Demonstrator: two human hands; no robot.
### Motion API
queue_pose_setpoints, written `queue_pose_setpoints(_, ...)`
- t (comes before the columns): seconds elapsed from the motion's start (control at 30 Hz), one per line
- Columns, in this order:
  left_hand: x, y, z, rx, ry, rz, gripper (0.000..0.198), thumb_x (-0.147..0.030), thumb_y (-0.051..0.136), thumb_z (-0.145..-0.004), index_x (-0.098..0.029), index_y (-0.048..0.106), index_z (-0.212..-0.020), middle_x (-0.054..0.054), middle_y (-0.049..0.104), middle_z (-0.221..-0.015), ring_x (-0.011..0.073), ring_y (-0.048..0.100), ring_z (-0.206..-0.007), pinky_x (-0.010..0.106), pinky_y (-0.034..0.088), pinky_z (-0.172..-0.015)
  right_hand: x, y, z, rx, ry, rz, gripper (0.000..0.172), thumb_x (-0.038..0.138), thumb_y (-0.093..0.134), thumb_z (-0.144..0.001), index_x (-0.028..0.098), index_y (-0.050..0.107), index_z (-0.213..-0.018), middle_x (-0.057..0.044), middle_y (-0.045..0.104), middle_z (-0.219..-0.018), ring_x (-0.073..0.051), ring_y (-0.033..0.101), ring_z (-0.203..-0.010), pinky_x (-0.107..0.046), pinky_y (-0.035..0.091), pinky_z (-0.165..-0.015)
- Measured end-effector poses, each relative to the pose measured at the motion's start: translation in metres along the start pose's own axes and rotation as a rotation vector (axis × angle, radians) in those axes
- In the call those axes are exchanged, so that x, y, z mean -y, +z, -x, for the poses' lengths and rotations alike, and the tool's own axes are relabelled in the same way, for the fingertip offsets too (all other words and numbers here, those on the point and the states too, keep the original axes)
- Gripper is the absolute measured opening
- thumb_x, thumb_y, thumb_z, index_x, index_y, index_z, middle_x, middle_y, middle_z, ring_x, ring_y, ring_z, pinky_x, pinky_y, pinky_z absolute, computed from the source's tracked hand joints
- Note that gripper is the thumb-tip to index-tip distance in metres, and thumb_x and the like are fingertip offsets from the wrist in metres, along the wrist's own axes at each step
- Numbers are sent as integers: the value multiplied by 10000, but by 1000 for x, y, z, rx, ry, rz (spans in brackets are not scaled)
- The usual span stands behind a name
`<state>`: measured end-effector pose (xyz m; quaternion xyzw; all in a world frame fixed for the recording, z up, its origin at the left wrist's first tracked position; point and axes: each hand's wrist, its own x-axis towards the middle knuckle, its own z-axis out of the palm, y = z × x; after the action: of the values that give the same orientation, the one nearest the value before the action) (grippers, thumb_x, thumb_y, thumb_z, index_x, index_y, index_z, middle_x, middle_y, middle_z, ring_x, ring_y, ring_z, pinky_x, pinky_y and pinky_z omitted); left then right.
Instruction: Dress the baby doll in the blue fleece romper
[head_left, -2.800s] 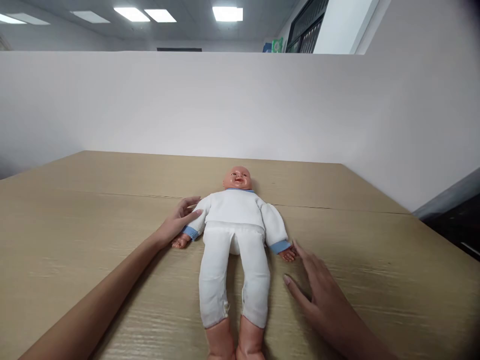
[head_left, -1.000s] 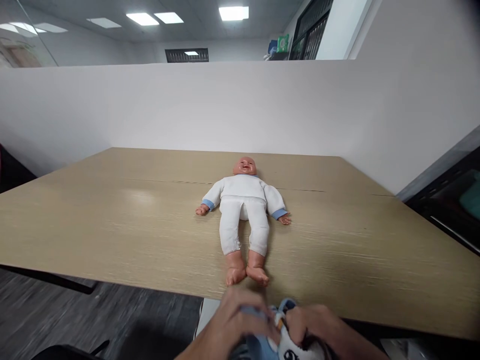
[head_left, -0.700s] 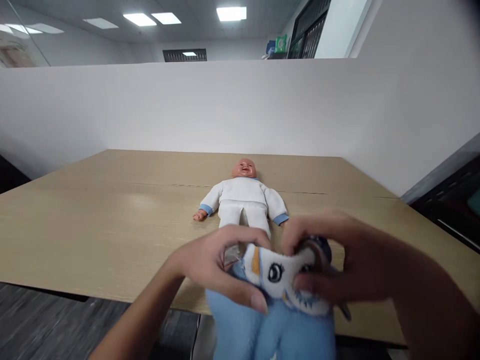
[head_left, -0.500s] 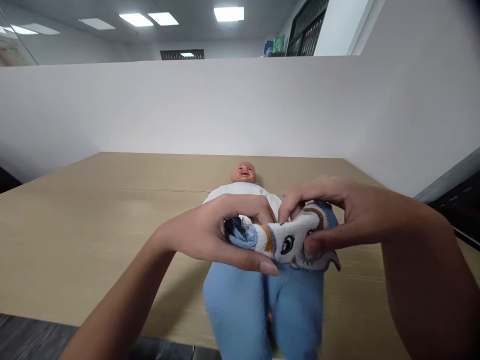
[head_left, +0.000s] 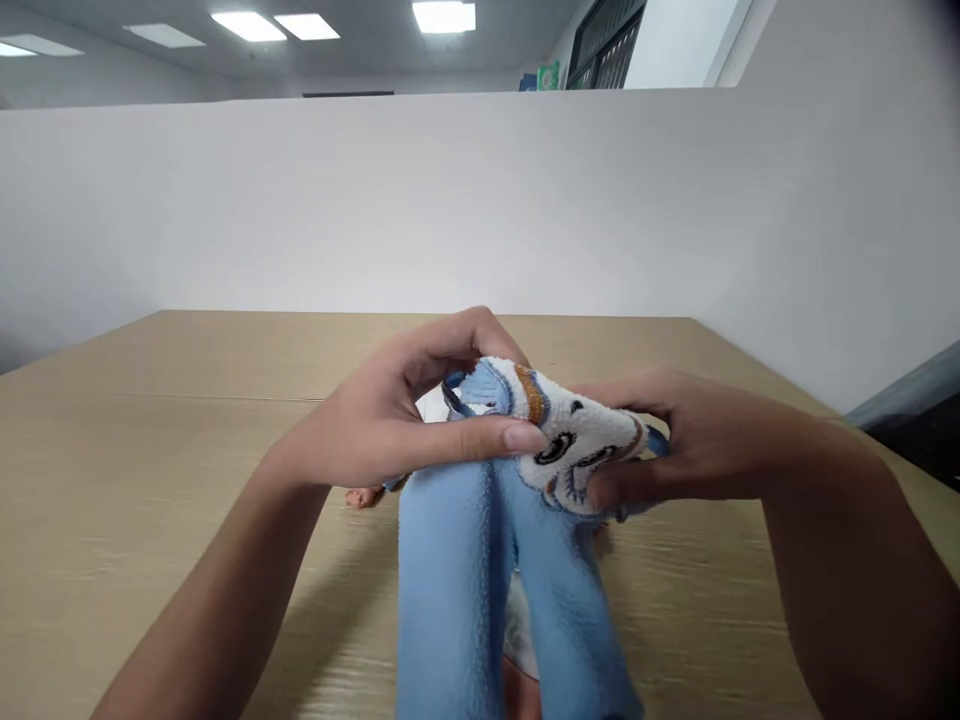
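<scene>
Both hands grip the top of a light-blue fleece cloth (head_left: pixel 450 560). Its upper part is a white band with an embroidered animal face (head_left: pixel 577 440), and two long blue flaps hang below. My left hand (head_left: pixel 405 400) pinches the left end of the face band, thumb in front and fingers behind, by a dark blue edge or loop. My right hand (head_left: pixel 697 440) pinches the right end, its thumb on the lower part of the face. Behind the cloth lies a doll, mostly hidden; its small hand (head_left: pixel 364 497) shows at the left, and a white part between the flaps.
A light wooden table (head_left: pixel 187 430) stretches under the hands. A white partition wall (head_left: pixel 375 210) rises behind it. At the right edge is a dark object with a grey top (head_left: pixel 915 400).
The cloth has been raised and its face band now slants down to the right. My left hand has moved up and left. The doll's head, seen before, is now covered.
</scene>
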<state>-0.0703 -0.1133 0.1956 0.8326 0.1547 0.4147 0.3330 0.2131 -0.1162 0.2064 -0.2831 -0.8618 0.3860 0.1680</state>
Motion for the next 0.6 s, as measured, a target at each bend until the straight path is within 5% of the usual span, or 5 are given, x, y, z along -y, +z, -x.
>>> queue_pose_setpoints(0.17, 3, 5, -5, -142, 111, -68, 184, -280, 863, -904, -215, 699, -961, 78, 741, -1081, 214, 695, -1028, 373, 581, -916, -8, -1, 0, -189, -88, 52, 235, 320, 914, -840, 227, 781, -1009, 4, 773, -930, -181, 721, -805, -256, 557, -680)
queue_pose_setpoints(0.3, 2, 9, -2, -126, 73, -50, 157, -275, 823, -947, -214, 695, -1013, 56, 723, -1043, 199, 693, -1015, 338, 574, -908, -7, 5, 3, -317, -177, -178, 257, 254, 916, -846, 235, 681, -948, 31, 680, -872, -130, 655, -753, -211, 538, -635)
queue_pose_setpoints(0.43, 0, 7, 2, -6, -63, -22, 192, -358, 781, -987, -212, 696, -1078, 34, 715, -949, 176, 687, -880, 287, 576, -773, 2, 13, 6, -312, -199, -454, 300, 202, 899, -879, 238, 617, -975, 61, 655, -853, -71, 640, -704, -138, 492, -592)
queue_pose_setpoints(0.6, -5, 4, -2, 247, -103, -72, 191, -379, 812, -952, -202, 742, -928, 13, 683, -824, 188, 685, -856, 288, 608, -749, 3, 13, 5, -286, -162, -519, 356, 165, 937, -809, 238, 623, -960, 65, 679, -864, -82, 657, -711, -134, 518, -588)
